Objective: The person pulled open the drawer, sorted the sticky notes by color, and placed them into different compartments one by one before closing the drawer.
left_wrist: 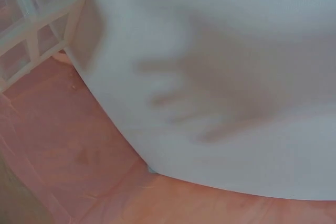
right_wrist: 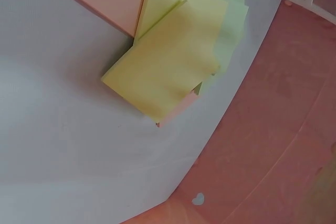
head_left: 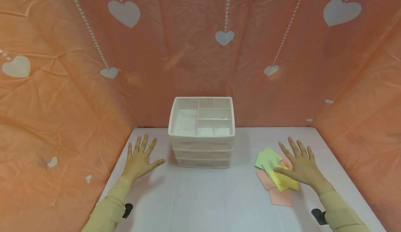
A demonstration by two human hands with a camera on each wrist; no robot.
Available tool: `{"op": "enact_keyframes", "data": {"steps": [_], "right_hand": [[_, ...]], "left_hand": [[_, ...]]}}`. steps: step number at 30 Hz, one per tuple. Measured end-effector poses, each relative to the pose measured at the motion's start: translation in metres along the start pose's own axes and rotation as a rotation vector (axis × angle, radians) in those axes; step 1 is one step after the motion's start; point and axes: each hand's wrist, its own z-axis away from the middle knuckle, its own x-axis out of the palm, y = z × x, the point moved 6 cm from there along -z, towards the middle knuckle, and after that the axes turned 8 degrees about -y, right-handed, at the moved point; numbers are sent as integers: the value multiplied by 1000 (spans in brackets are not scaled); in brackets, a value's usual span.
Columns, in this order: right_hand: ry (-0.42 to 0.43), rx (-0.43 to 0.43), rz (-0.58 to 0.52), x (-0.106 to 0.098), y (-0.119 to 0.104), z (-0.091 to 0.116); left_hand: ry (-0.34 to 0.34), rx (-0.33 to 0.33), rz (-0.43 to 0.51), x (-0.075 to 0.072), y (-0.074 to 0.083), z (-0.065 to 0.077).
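Observation:
My left hand (head_left: 137,162) hovers over the table's left side with its fingers straight and spread; its shadow falls on the table in the left wrist view. My right hand (head_left: 302,169) is held likewise on the right, above a loose pile of sticky note pads. Both hands are bare of any object. The pile mixes green pads (head_left: 270,159), yellow pads (right_wrist: 163,61) and pink pads (head_left: 281,197), overlapping at different angles. Between the hands, at the back, stands a white plastic drawer organizer (head_left: 202,142) with a divided open tray on top and three drawer tiers below.
The white table (head_left: 200,200) ends at an orange cloth backdrop (head_left: 200,61) printed with white hearts, which rises behind and on both sides. The organizer stands near the table's back edge. Dark wrist straps (head_left: 127,210) show below both sleeves.

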Motion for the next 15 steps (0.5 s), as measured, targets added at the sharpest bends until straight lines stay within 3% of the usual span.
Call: {"op": "enact_keyframes", "data": {"steps": [15], "right_hand": [[124,-78,47,-13,-9,-4]], "left_hand": [[76,45,-8,-11,5,-5]]}}
